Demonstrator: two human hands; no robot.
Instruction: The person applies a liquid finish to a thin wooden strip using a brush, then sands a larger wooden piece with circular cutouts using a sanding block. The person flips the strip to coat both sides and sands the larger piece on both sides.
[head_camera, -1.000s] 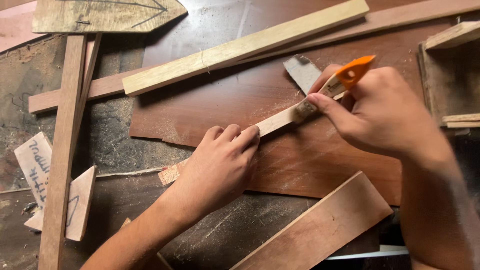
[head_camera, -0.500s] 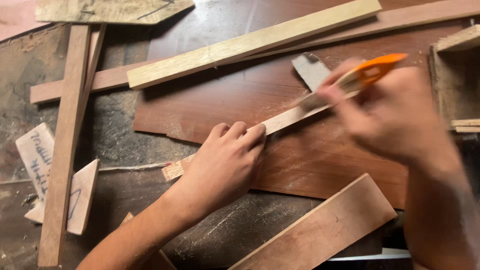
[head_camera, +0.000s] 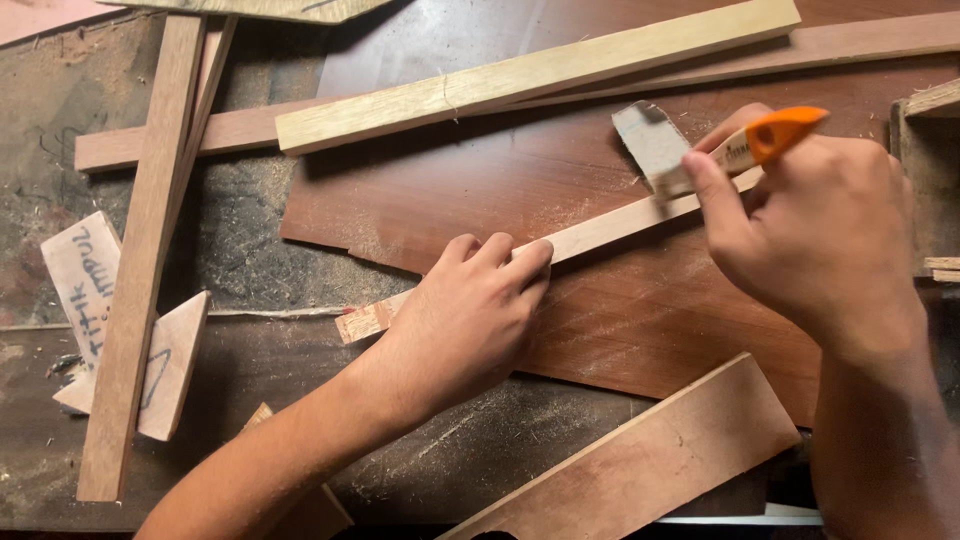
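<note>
I am pinning the wooden strip (head_camera: 610, 225) flat under my left hand (head_camera: 470, 310) | strip running up-right toward my right hand (head_camera: 810, 235), closed around the orange-handled scraper (head_camera: 735, 145) at its far end.

Your left hand (head_camera: 465, 320) hides the middle of the thin wooden strip (head_camera: 610, 225). Beyond the strip's far end, your right hand (head_camera: 820, 230) covers most of the orange-handled tool (head_camera: 775, 135); the wooden box (head_camera: 925, 170) beside it runs off frame.
</note>
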